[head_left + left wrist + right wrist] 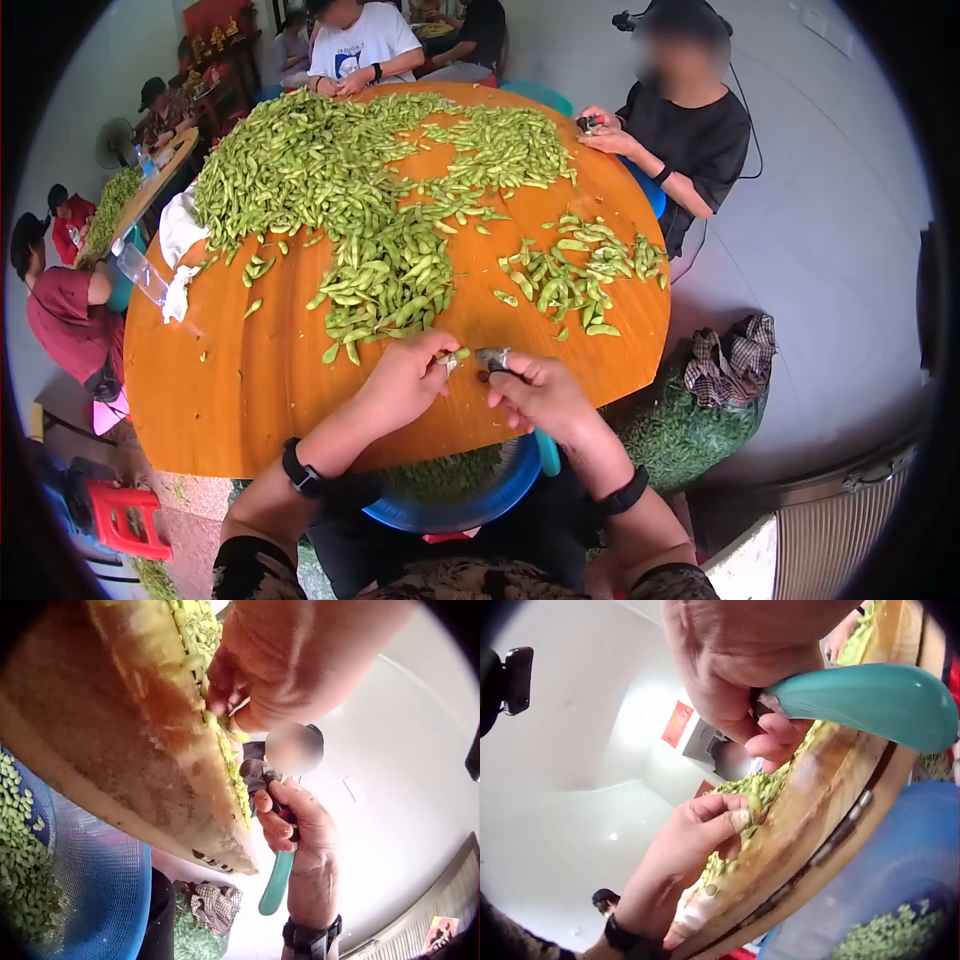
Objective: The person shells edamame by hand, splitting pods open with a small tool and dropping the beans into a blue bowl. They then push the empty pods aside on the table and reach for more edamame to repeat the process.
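Above the table's near edge, the left hand (405, 380) pinches a green pod (461, 354) between thumb and fingertips; the same pod (754, 804) shows in the right wrist view. Just right of it, apart, the right hand (545, 398) grips a tool with a dark metal head (492, 356) and a teal handle (547, 452). In the left wrist view that teal handle (277, 883) points down out of the right fist. Beyond both hands, loose pods (390, 280) lie on the round wooden table (230, 400).
Below the table edge sits a blue basin (450, 522) with green contents. A large pod heap (300, 170) covers the far left, near a plastic bottle (142, 272). A full green sack (690, 430) stands at right, a red stool (130, 520) at left. Several people sit around.
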`<state>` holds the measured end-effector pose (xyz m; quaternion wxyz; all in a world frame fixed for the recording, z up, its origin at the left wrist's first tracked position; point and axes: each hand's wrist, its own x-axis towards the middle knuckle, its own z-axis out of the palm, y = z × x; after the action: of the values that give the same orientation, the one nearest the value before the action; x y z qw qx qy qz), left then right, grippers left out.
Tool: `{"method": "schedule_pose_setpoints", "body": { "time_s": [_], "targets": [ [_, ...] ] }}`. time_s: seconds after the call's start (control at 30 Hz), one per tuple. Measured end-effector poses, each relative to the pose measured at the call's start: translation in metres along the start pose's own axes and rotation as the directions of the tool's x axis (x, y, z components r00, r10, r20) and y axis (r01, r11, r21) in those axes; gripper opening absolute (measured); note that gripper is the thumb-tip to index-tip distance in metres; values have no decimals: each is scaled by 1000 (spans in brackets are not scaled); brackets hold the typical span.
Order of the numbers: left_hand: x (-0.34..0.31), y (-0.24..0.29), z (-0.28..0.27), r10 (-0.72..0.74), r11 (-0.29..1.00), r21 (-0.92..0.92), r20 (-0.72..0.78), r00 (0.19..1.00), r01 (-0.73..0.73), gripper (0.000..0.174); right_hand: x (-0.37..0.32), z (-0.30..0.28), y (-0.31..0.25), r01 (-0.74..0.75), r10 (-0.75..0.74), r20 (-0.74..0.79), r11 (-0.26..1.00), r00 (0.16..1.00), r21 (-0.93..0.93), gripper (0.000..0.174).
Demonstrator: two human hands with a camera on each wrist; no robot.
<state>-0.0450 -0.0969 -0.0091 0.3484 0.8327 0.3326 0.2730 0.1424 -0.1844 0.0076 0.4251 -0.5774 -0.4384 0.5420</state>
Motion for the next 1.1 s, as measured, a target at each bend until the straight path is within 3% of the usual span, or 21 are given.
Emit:
{"method": "schedule_pose_setpoints", "body": {
  "time_s": [0.07, 0.1, 0.17, 0.2, 0.27, 0.43, 0.6, 0.73, 0.87, 0.93, 1.03, 1.07, 1.1],
  "targets": [
    [1, 11, -1, -170, 926, -327, 88, 981, 190, 39, 0, 4, -1, -62, 57, 53, 992, 997, 106, 15],
    [0, 10, -2, -168, 927, -324, 88, 982, 187, 39, -1, 6, -3, -38, 26, 70, 983, 997, 177, 14],
    [0, 6, -2, 28, 979, -202, 98, 995, -7, 46, -2, 10, -6, -12, -9, 83, 968, 997, 249, 16],
    [0, 5, 0, 31, 980, -200, 100, 994, -10, 46, -1, 12, -6, -8, -2, 43, 976, 999, 220, 17],
    [-1, 5, 6, 235, 966, 115, -6, 972, -233, 53, -2, 13, -7, -4, 5, -3, 982, 1000, 191, 19],
    [-4, 12, 1, 123, 968, 212, 54, 991, -132, 56, -3, 15, 0, -26, 19, 67, 995, 998, 97, 12],
    [-7, 15, 3, 76, 976, 202, 47, 996, -84, 57, 1, 26, 5, 45, -47, 8, 989, 999, 140, 9],
    [-6, 0, 5, 186, 960, 209, 16, 982, -185, 54, 4, 31, 9, 69, -64, -29, 978, 998, 197, 8],
    [-2, -8, 2, 167, 986, -22, 34, 985, -166, 50, 12, 30, 9, 18, -16, -10, 960, 1000, 280, 8],
    [0, -12, -1, 153, 983, -112, 52, 987, -147, 50, 17, 25, 13, -13, -16, 68, 914, 998, 406, 8],
    [2, -16, -8, 24, 858, -505, 219, 975, 92, 47, 22, 13, 11, -85, 19, 148, 887, 989, 453, 10],
    [4, -17, -11, 21, 857, -505, 220, 975, 96, 47, 24, 10, 8, -89, 23, 150, 887, 988, 454, 10],
    [6, -17, -13, -32, 758, -617, 290, 957, 212, 42, 24, 7, 4, -137, 53, 188, 869, 981, 475, 10]
  ]
}}
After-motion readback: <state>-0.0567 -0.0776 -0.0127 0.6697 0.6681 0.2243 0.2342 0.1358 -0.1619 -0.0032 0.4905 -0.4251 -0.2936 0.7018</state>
